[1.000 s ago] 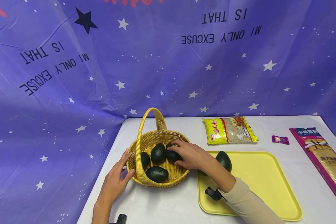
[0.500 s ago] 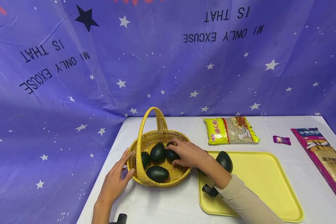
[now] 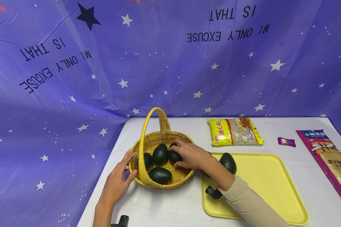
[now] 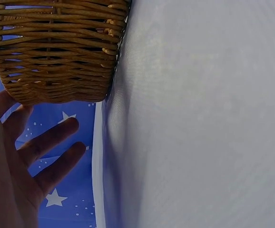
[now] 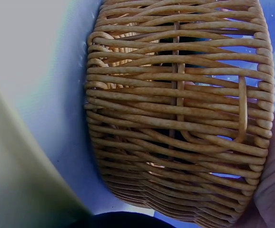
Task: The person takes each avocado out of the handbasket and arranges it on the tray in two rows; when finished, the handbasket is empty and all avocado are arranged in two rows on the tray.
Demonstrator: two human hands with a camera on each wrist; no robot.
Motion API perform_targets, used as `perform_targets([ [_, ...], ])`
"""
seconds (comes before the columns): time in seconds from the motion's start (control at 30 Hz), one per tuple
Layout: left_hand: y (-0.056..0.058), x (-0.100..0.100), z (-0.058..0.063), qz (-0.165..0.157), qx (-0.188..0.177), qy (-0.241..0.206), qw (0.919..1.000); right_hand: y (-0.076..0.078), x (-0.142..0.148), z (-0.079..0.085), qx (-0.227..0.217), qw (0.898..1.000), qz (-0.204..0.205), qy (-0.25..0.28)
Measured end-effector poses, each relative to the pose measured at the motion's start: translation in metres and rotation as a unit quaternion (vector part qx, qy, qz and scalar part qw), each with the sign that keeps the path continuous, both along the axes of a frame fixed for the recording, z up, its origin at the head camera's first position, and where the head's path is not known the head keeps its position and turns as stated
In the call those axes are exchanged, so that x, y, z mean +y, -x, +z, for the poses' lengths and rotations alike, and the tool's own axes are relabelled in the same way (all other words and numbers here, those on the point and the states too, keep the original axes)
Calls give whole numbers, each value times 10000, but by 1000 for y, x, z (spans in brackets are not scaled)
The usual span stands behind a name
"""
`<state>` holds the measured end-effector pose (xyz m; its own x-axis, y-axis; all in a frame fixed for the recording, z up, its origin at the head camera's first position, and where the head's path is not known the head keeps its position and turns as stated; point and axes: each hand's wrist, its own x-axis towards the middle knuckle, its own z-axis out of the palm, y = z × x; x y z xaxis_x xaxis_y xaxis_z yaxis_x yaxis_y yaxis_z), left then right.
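A yellow wicker basket [image 3: 166, 186] with a tall handle stands on the white table, holding several dark green avocados. My right hand [image 3: 191, 155] reaches over its right rim, fingers curled round the rightmost avocado [image 3: 174, 156]. Left of that lie another avocado [image 3: 160, 153], one at the front [image 3: 160, 175] and one partly behind the handle [image 3: 147, 161]. My left hand [image 3: 116, 179] touches the basket's left rim with spread fingers. In the left wrist view its fingers [image 4: 54, 137] extend beside the wicker wall [image 4: 56, 57]. The right wrist view shows mostly wicker [image 5: 175, 109], hiding the grasp.
A yellow tray [image 3: 261, 189] lies right of the basket, under my right forearm. On it sits an avocado [image 3: 228, 163], with another dark one mostly behind the forearm. A pasta bag [image 3: 235, 131], a small purple packet [image 3: 286, 142] and a long noodle pack [image 3: 326, 164] lie beyond.
My right wrist has shifted slightly left, while the hand stays at the same avocado in the basket. The left hand and the basket have hardly moved.
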<state>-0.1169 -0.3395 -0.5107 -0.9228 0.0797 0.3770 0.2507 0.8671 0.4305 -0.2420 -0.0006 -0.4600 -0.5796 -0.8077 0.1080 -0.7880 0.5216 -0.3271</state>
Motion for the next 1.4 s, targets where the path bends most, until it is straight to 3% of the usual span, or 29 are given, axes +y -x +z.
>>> perform_targets([
  [0.57,5,1,8,-251,419,189,9986,-2,8,0,285,9990,-145,321],
  [1.4,2,1,6,-161,208,38,9996,-8,29,9,72,9953,-225,941],
])
